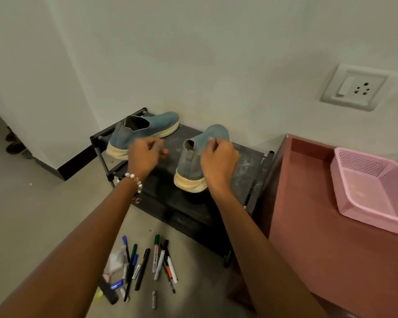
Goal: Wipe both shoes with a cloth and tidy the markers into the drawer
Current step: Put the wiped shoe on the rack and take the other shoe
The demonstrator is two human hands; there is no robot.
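Two blue slip-on shoes with cream soles stand on a dusty black shoe rack. The left shoe lies sideways near the wall. The right shoe stands with its heel toward me. My right hand pinches the right shoe's collar from the side. My left hand hovers between the shoes beside the left shoe's heel, fingers curled, with nothing visible in them. Several markers lie scattered on the floor in front of the rack, next to a crumpled whitish cloth.
A reddish-brown cabinet stands right of the rack, with a pink plastic basket on top. A wall socket sits above it. The wall runs close behind the rack. Dark shoes lie on the floor at far left.
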